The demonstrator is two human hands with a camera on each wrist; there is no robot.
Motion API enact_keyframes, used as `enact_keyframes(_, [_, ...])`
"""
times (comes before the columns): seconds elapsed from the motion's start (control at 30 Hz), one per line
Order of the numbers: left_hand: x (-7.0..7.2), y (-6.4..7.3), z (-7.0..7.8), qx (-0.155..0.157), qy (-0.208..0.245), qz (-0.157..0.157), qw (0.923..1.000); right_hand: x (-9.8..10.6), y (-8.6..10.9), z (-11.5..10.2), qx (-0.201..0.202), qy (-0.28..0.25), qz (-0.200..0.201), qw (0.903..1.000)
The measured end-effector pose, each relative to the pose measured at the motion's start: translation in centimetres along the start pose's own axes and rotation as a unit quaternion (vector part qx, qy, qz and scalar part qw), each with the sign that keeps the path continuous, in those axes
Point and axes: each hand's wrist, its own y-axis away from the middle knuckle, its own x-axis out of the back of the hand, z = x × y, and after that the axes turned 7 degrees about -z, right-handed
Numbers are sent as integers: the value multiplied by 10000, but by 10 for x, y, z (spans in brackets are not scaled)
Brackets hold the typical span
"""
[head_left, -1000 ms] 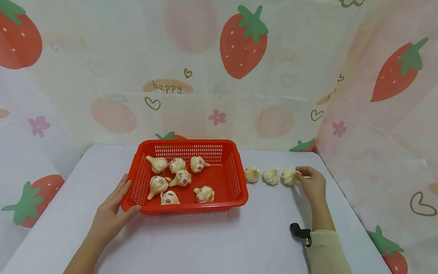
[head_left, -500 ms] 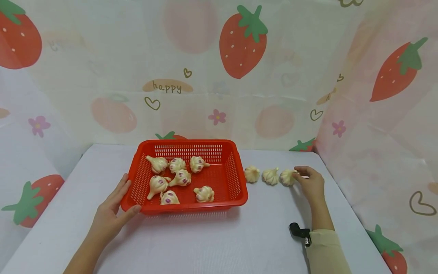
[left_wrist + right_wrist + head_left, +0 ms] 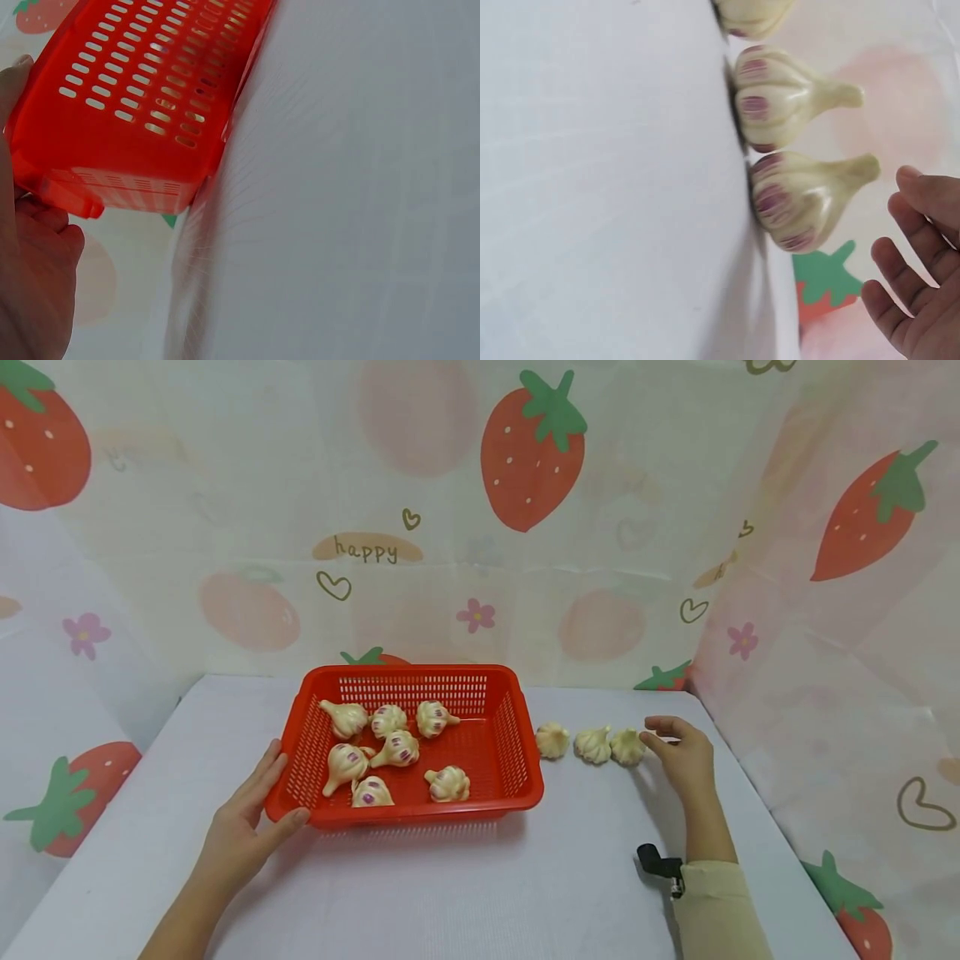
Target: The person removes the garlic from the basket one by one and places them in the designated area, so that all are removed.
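Note:
Three garlic bulbs stand in a row on the white table, right of the red basket (image 3: 517, 802). My right hand (image 3: 682, 760) is just right of the end garlic bulb (image 3: 627, 747), thumb and fingers apart with nothing between them. In the right wrist view that bulb (image 3: 799, 201) stands stem up, touching or nearly touching the middle garlic bulb (image 3: 780, 101), and the fingers (image 3: 904, 274) are off its stem. My left hand (image 3: 243, 818) grips the basket's left end, thumb over the rim; the left wrist view shows fingers (image 3: 52, 225) under it.
Several purple-marked garlic bulbs (image 3: 396, 749) lie inside the basket, mostly toward its left. The third bulb of the row (image 3: 552, 741) sits close by the basket's right wall. A strawberry-print cloth (image 3: 480, 527) rises behind the white table (image 3: 480, 893).
The end garlic bulb has shifted slightly left, up to the middle bulb. My right hand has let go of its stem and lifted a little away. The left hand stays on the basket.

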Motion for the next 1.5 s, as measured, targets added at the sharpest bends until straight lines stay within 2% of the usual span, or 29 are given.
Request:
enact_keyframes(0.37, [0,0,-1,-100,74,14,9999,15,6,-32,-12,-208,68,9998])
enact_keyframes(0.67, [0,1,-1,-117,92,37,9999,17,14,-67,610,-210,97,9979])
enact_keyframes(0.83, [1,-1,0,-147,135,22,9998,15,24,-89,1057,-311,154,9938])
enact_keyframes(1.2, [1,1,-4,-174,89,46,9998,-2,45,-132,1918,-318,-153,9808])
enact_keyframes(1.5, [-1,0,-5,-161,54,64,9998,-31,51,-159,2355,-558,-636,9682])
